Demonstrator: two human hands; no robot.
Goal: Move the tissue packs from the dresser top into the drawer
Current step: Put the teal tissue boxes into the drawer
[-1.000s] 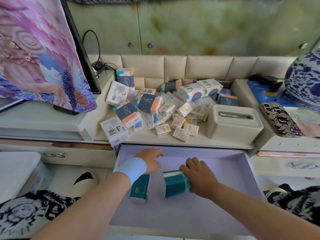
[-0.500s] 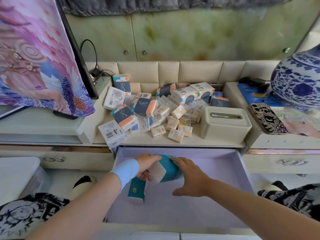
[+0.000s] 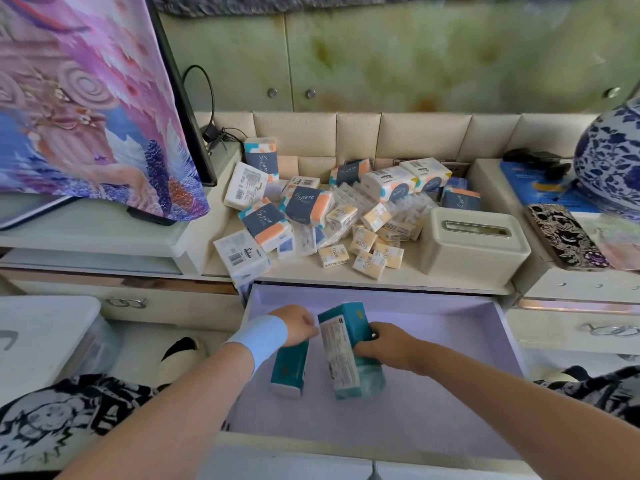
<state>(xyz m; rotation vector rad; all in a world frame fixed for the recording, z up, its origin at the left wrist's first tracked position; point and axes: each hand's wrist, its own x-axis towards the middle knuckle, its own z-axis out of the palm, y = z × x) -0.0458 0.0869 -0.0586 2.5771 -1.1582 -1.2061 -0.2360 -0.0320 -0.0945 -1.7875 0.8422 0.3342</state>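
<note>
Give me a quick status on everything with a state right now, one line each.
Drawer: pulled open.
Left teal pack: lying in the drawer, left hand on it.
Right teal pack: tilted, gripped by right hand.
Tissue pile: not yet moved from the dresser top.
Tissue box: lid on.

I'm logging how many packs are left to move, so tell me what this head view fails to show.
- Pile of small tissue packs on the cream dresser top: packs overlap, lower ones hidden, no full count.
- Left teal pack in the lilac-lined open drawer: its far end sits under the left hand.
- Right teal pack: print too small to read; right hand covers one side.
- Drawer's near corners: hidden by both forearms.
</note>
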